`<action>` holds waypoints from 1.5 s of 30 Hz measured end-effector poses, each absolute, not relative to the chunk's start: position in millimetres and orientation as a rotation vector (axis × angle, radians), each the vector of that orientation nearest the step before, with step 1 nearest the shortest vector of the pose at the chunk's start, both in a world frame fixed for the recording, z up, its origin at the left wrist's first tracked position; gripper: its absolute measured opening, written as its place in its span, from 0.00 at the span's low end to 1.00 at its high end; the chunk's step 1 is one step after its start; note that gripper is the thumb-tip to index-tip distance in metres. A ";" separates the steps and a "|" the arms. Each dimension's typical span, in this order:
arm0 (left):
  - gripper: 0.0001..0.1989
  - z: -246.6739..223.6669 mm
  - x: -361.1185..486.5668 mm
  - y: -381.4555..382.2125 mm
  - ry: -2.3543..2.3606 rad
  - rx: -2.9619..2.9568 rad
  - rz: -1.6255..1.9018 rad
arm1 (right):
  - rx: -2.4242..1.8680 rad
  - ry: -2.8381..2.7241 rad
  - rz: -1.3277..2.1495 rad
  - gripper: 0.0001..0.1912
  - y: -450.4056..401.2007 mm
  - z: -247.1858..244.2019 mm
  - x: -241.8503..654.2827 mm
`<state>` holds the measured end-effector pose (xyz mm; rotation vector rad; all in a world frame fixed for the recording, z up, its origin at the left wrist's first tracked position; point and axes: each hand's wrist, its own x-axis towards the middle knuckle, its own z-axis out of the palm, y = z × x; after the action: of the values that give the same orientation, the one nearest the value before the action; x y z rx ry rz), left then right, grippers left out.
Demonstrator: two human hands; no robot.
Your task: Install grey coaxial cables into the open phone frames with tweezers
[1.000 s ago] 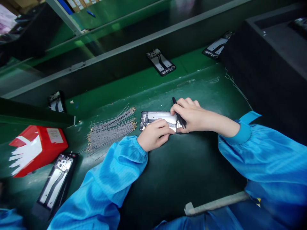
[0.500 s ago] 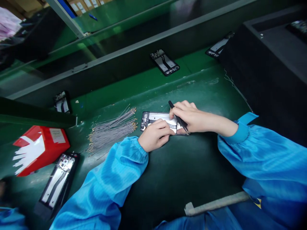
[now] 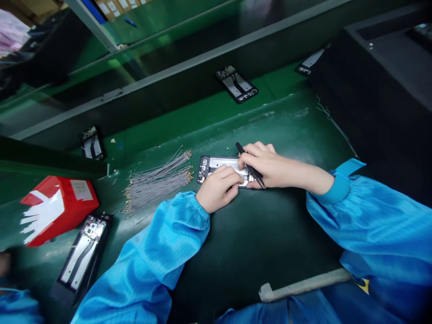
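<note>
An opened phone [image 3: 219, 161] lies flat on the green bench in front of me, its silver inner plate and circuit board showing. My left hand [image 3: 220, 188] rests over its near edge, fingers curled and pressed together on the phone. In my right hand [image 3: 261, 164] is a pair of black tweezers [image 3: 252, 167], slanted with the tips down at the phone's right end. What the tips touch is too small to tell. Left of the phone lies a bundle of thin grey cables [image 3: 157, 184] with gold-coloured ends.
A red box [image 3: 77, 204] with white strips stands left. Another opened phone [image 3: 81, 256] lies before it. More opened phones [image 3: 237, 84] [image 3: 92, 143] sit along the green strip behind. A black case [image 3: 374, 103] occupies the right. Part of another person's sleeve [image 3: 18, 306] shows lower left.
The phones on the back strip have shifted slightly to the right. My left fingertips have drawn back a little from the phone's near right edge. The tweezers stay almost in place.
</note>
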<state>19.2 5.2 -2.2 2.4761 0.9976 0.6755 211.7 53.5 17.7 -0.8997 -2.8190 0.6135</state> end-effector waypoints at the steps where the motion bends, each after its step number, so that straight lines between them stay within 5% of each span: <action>1: 0.08 -1.9 19.8 5.0 1.017 2.472 0.664 | -0.889 -2.828 0.609 0.17 53.9 17.8 211.3; 25: 0.07 3.1 22.9 5.2 1.054 2.464 0.607 | -0.906 -2.962 0.463 0.11 53.7 26.9 204.4; 38: 0.07 7.2 18.9 3.7 0.927 2.500 0.714 | -1.044 -2.763 0.698 0.13 48.3 23.8 206.7; 45: 0.13 27.4 -45.2 27.4 1.879 2.443 0.751 | -0.996 -2.771 0.497 0.20 42.7 20.5 214.5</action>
<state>-45.2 27.4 27.4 2.4434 1.8791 0.7511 214.5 42.7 20.5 -0.9964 -2.7706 0.4968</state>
